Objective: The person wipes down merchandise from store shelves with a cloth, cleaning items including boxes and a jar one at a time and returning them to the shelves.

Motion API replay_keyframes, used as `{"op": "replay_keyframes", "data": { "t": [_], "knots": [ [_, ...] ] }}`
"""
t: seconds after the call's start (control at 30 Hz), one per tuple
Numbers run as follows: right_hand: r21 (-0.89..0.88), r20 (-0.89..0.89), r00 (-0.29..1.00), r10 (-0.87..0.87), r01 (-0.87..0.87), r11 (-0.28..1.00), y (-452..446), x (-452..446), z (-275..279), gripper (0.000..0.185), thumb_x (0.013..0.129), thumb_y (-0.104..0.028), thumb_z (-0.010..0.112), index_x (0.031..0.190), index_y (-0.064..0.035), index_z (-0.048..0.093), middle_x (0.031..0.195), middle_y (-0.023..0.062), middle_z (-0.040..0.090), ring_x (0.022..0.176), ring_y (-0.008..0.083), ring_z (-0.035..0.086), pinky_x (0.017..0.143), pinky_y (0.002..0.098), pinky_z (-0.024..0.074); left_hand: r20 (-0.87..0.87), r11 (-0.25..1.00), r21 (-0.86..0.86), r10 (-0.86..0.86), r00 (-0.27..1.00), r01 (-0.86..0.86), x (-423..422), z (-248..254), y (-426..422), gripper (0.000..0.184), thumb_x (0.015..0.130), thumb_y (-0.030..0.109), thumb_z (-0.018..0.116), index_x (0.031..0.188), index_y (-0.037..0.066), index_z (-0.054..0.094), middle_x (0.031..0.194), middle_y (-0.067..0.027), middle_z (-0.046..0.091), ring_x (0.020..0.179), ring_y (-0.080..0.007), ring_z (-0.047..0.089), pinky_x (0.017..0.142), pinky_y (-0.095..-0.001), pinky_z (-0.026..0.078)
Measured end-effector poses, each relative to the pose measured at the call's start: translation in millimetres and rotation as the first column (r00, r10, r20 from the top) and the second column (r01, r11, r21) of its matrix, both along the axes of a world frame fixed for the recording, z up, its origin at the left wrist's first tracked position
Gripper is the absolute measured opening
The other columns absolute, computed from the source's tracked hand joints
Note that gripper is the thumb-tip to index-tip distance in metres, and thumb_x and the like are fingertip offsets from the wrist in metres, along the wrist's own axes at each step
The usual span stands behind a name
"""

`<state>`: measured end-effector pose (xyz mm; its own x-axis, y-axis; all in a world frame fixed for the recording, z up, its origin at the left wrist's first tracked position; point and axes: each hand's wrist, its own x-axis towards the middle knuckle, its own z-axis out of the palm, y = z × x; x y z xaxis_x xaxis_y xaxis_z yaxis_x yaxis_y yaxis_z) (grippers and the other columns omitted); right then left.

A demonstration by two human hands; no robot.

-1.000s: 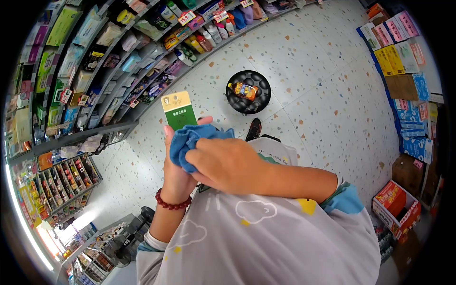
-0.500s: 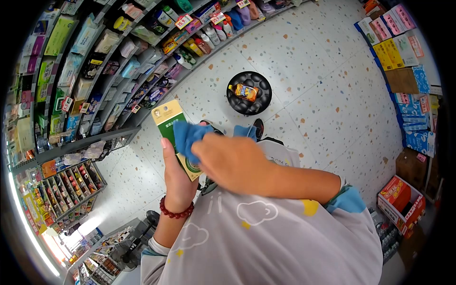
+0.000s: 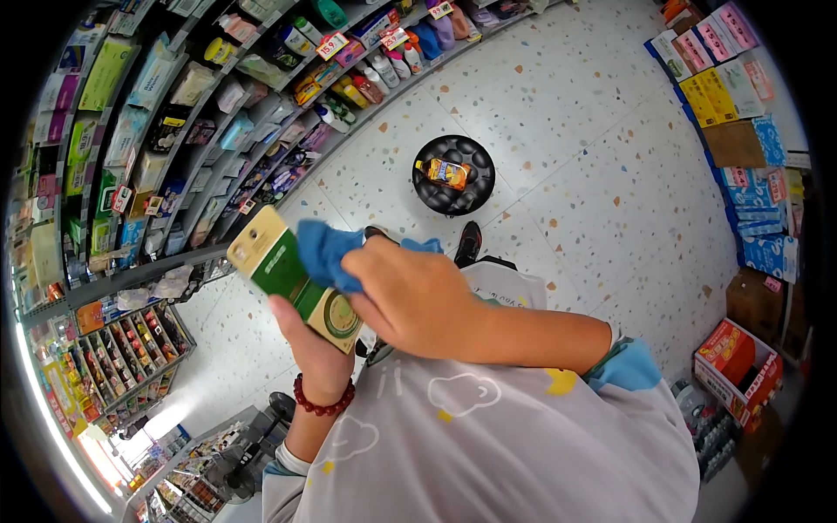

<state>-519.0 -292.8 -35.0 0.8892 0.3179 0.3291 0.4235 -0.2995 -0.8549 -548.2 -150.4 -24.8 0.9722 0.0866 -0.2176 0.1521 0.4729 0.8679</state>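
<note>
A flat green and cream box (image 3: 283, 268) is tilted up to the left, held at its lower end by my left hand (image 3: 316, 353), whose thumb lies along the near edge. My right hand (image 3: 418, 296) is closed round a blue cloth (image 3: 324, 253), which touches the right side of the box. Part of the cloth hangs out beyond the knuckles. The left fingers behind the box are mostly hidden. A red bead bracelet (image 3: 323, 399) circles my left wrist.
A round black stool (image 3: 452, 202) with an orange bottle (image 3: 446, 173) on it stands on the speckled floor ahead. Stocked shelves (image 3: 187, 131) curve along the left. Stacked boxes (image 3: 734, 144) line the right, with a red carton (image 3: 737, 370) lower down.
The box has come out from under the cloth and tilted further left, showing more of its face. My right hand and the cloth have shifted along it.
</note>
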Motion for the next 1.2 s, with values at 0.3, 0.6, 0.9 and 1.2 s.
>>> {"op": "replay_keyframes", "data": {
  "t": [0.3,0.6,0.9,1.2],
  "knots": [
    [0.019,0.303,0.948,0.098,-0.109,0.994,10.7,-7.1,1.1,0.044,0.074,-0.009,0.073,0.113,-0.0061,0.053,0.081,0.0063,0.051,0.062,0.0243,0.059,0.05,0.0378,0.0462,-0.097,0.986,0.158,0.067,0.993,-0.051,8.6,4.6,10.7,0.069,0.105,0.061,0.024,0.128,0.002,0.053,0.118,-0.0078,0.062,0.11,-0.0196,0.059,0.101,-0.034,0.045],
    [0.374,-0.189,0.977,-0.099,0.165,0.913,15.9,9.2,8.6,0.02,0.097,-0.009,0.062,0.112,-0.0011,0.052,0.09,0.0144,0.065,0.069,0.0313,0.063,0.059,0.0383,0.0495,0.094,0.988,-0.026,0.155,0.983,-0.153,27.5,38.7,-6.4,0.055,0.102,0.052,0.042,0.13,0.004,0.049,0.114,-0.0082,0.054,0.104,-0.019,0.055,0.092,-0.0341,0.048],
    [0.648,-0.438,0.892,0.112,0.226,0.727,39.4,-14.0,4.2,0.022,0.106,-0.019,0.051,0.117,-0.0031,0.041,0.091,0.0045,0.054,0.075,0.0052,0.05,0.065,0.0238,0.0446,0.404,0.947,0.133,0.218,0.888,-0.294,50.3,26.5,-18.1,0.065,0.102,0.041,0.046,0.149,0.0,0.028,0.113,-0.0088,0.05,0.102,-0.0221,0.057,0.091,-0.0383,0.048],
    [0.672,-0.731,0.466,0.498,0.362,0.646,8.0,18.9,14.1,0.029,0.108,-0.03,0.05,0.124,-0.0065,0.047,0.093,-0.0003,0.059,0.073,0.0026,0.052,0.063,0.0208,0.0454,0.309,0.831,0.555,-0.182,0.933,-0.022,49.2,9.5,10.2,0.052,0.106,0.035,0.049,0.145,0.004,0.032,0.126,-0.0129,0.05,0.106,-0.0161,0.052,0.095,-0.0355,0.045]
  ]
}}
